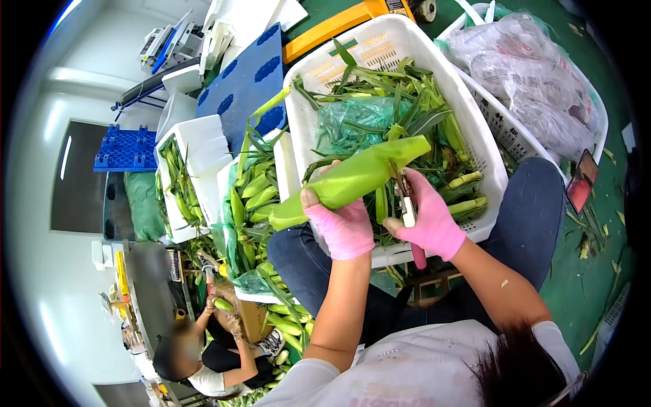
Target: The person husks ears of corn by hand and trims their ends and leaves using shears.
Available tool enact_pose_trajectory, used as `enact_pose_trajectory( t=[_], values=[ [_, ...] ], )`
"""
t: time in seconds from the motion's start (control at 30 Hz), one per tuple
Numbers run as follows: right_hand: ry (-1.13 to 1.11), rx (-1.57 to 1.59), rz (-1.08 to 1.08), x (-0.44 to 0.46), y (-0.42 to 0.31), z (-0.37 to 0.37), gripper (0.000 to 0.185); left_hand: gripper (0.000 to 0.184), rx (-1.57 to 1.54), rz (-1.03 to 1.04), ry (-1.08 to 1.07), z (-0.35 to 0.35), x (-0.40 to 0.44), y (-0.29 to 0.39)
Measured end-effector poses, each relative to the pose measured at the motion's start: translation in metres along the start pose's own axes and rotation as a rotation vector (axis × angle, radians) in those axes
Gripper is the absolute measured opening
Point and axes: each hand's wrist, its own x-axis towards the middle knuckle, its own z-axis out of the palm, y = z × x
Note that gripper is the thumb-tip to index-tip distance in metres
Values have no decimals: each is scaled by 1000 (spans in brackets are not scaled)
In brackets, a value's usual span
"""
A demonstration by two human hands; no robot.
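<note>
One long green corn ear (366, 173), mid-frame, still husk-wrapped: my left hand (344, 224) curls around it, my right hand (430, 220) around white-and-red metal shears (408, 211).

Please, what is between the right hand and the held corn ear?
In the head view, hand shears are there, gripped by the right hand beside the corn ear.

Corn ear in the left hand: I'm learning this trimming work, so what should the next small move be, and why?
Probably a squeeze of the shears by the right hand: their blades appear to be at the end of the corn ear nearer that hand, while the left hand supports the ear farther along.
</note>
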Motion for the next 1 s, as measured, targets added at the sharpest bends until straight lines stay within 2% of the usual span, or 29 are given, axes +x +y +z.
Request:
enact_pose_trajectory(
  t=[0.03,0.07,0.13,0.17,0.2,0.23,0.3,0.37,0.4,0.47,0.5,0.53,0.57,0.6,0.63,0.67,0.7,0.77,0.8,0.83,0.87,0.9,0.97,1.0],
  values=[
    [17,7,-35,6,-6,-2,80,64,-47,5,19,4,0,1],
    [-41,-16,30,8,-16,-7,75,63,-55,-9,92,10,0,4],
    [-168,-59,157,12,-40,-17,64,61,-120,-113,9,9,8,12],
    [-192,85,163,4,-33,-10,51,60,-151,-157,-25,5,13,19],
    [-363,249,254,-3,-38,-10,49,61,-170,-269,-138,-18,27,21],
    [-546,412,345,-9,-47,-11,47,56,-132,-339,-61,-14,22,33],
    [-898,817,552,-16,-67,-15,44,50,-837,-802,-243,-48,43,22],
    [-1149,1232,697,-25,-57,-17,46,45,-875,-777,-530,-54,25,27],
    [-1186,1401,718,-33,-45,-21,54,47,-1153,-744,-708,-53,20,19],
    [-1232,1414,486,-4,-33,-30,63,61,-677,-426,-423,-68,-4,37],
    [-1083,1337,431,-1,-40,-32,68,66,-580,-409,-406,-66,-12,41],
    [-938,1240,386,3,-47,-33,73,75,-488,-518,-274,-51,-25,53],
    [-636,1051,388,-3,-64,-32,78,80,-497,-728,-235,-54,-36,62],
    [-461,1016,281,-1,-68,-23,84,79,-512,-832,-274,-82,-40,49],
    [-611,1055,273,8,-44,-26,79,79,-523,-939,-313,-111,-43,36],
    [-468,1064,342,12,-42,-22,74,81,-609,-1040,-270,-117,-51,37],
    [-324,1066,410,16,-41,-19,69,80,-520,-978,-252,-118,-58,45],
    [-41,1304,481,23,-26,-23,44,80,-330,-786,-155,-120,-70,61],
    [13,1251,554,24,6,-33,37,80,-348,-715,-150,-123,-73,66],
    [67,1197,623,19,31,-38,30,75,-255,-704,16,-115,-78,80],
    [-33,1193,703,8,17,-30,20,73,-269,-726,50,-109,-78,88],
    [-96,1136,799,2,7,-19,24,72,-284,-748,83,-107,-75,95],
    [-336,991,908,-12,4,-1,34,73,-377,-799,-36,-129,-74,101],
    [-392,964,898,-18,-13,7,45,73,-430,-811,-88,-142,-77,105]
  ],
)
